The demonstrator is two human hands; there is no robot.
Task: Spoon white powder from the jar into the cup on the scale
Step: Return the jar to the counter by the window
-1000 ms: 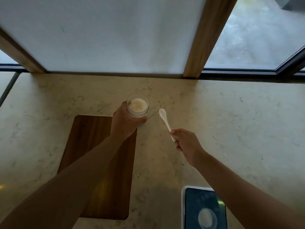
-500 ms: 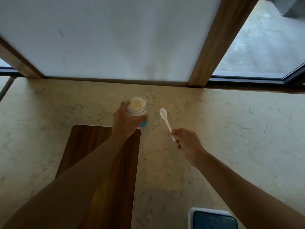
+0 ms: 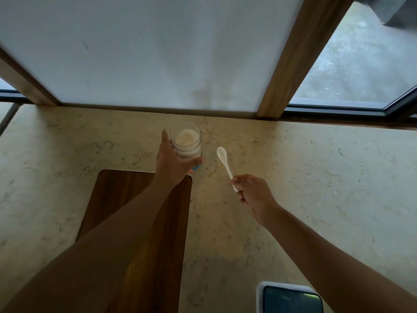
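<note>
A clear glass jar (image 3: 186, 141) holding white powder stands near the back of the marble counter, tilted slightly. My left hand (image 3: 173, 163) wraps around its near side. To the right, my right hand (image 3: 252, 193) pinches the handle of a white spoon (image 3: 223, 161); its empty bowl points away from me, a short gap right of the jar. Only the top corner of the scale (image 3: 291, 298) shows at the bottom edge, and the cup on it is out of view.
A dark wooden cutting board (image 3: 108, 199) lies on the counter (image 3: 327, 177) under my left forearm. A white wall panel and a wooden post (image 3: 291, 64) rise at the counter's back edge, with a window on the right.
The view has tilted up, so the scale slid down and the cup left the frame. My left hand has shifted the jar a little farther back. The spoon stays beside it.
</note>
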